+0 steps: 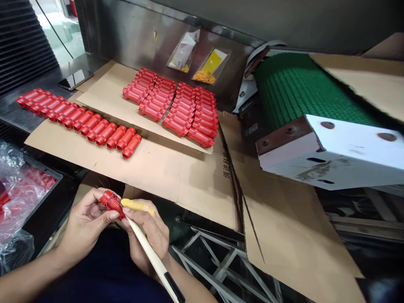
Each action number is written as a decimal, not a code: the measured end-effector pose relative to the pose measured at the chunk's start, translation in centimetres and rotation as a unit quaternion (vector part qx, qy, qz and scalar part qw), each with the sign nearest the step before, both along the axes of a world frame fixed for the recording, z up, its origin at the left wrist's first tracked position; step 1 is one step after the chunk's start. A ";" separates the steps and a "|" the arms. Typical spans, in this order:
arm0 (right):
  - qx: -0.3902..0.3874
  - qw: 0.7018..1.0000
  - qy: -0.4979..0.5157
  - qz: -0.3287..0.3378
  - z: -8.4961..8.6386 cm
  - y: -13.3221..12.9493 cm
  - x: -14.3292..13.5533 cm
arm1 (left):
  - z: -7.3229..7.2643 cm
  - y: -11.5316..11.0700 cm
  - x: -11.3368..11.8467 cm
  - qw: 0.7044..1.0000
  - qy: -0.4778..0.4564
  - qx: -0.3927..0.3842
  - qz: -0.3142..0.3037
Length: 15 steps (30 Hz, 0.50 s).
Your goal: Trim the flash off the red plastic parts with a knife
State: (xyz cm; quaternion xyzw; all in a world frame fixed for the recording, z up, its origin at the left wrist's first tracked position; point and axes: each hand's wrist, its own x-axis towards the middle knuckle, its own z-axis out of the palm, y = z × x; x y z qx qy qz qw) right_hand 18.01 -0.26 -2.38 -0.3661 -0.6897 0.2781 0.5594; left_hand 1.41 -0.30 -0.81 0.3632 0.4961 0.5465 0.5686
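Note:
Above my lap, my left hand (90,219) pinches a red ribbed tubular part (111,202) between thumb and fingers. My right hand (147,231) meets it from the right, wrapped round a long cream-coloured stick (151,254) with a black band near its lower end. The stick's upper end is at the red part; its tip is hidden by the fingers. A yellow cover (135,205) sits on my right index finger. Beyond my hands, a slanting row of similar red parts (90,124) lies on cardboard (158,176), and several more columns of them (181,109) lie on a raised cardboard sheet.
A green conveyor belt (315,90) with a white metal frame (353,155) stands at right. Two small bags (212,67) hang on the metal panel. A phone (75,79) lies at back left; a plastic-lined bin (28,193) is at left.

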 end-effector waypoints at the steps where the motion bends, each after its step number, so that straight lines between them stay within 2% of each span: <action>1: -0.006 1.000 0.002 0.001 0.1 0.0 0.1 | -0.1 0.0 0.0 1.000 0.002 -0.001 0.003; 15: -0.010 1.000 0.002 0.014 0.6 0.2 0.4 | 0.0 0.0 -0.1 1.000 0.006 0.004 -0.009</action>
